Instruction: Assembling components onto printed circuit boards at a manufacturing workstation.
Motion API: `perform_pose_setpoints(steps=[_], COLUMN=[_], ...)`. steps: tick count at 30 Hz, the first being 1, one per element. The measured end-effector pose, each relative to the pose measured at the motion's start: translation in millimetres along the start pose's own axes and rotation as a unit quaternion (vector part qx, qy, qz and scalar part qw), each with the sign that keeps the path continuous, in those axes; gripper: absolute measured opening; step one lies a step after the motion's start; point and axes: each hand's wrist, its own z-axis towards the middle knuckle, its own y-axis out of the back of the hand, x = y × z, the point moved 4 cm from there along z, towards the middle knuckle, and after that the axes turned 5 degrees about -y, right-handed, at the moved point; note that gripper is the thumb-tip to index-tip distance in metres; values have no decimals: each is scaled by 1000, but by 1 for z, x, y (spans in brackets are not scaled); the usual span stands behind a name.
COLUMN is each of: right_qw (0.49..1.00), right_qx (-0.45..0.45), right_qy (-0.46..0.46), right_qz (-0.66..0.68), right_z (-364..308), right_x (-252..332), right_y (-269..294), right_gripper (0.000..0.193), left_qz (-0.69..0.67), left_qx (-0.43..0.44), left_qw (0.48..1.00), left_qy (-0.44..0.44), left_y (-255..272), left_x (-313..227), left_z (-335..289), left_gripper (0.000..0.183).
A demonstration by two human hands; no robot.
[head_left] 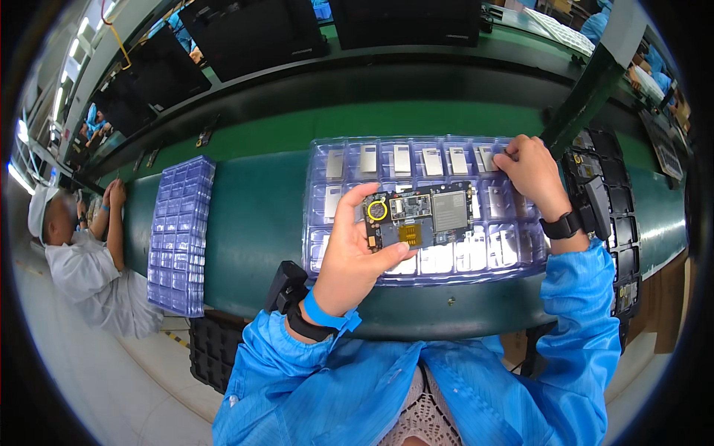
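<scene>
A circuit board (419, 215) with a yellow ring, a silver shield and a gold-coloured patch is gripped by its left end in my left hand (348, 249), thumb along the near edge. It is held above a clear plastic tray (316, 269). Pockets in that tray hold several flat silver metal plates (401, 157). At the far right corner of the tray, my right hand (532, 169) has its fingers pinched at the edge of a silver metal plate (487, 158); the fingertips partly hide it.
A stack of clear plastic trays (178, 234) stands left on the green bench (253, 245). Black trays with boards (623, 223) lie at the right, beside a green post (587, 104). Dark monitors (253, 37) line the back. A person in white (89, 260) sits far left.
</scene>
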Motion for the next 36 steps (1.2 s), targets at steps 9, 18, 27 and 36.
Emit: perform_pose_setpoints(steps=[9,18,27,36], right_qw=[998,998,997,997], right_qx=[18,29,-62,-12], right_qy=[-40,-26,-25,-34], right_qz=[50,58,48,68], right_z=[-9,-12,-8,-4], right_x=[-5,1,-11,-7], right_y=[13,13,3,2], right_gripper=[29,22,27,29], left_qz=[-9,-2,5,17], left_qx=[1,-4,-10,-20], left_qw=[1000,1000,1000,1000], left_qy=[-11,4,1,2], left_y=[0,0,-1,-1], left_x=[0,1,2,4], left_z=[-1,1,-1,-4], left_gripper=[68,68,69,70])
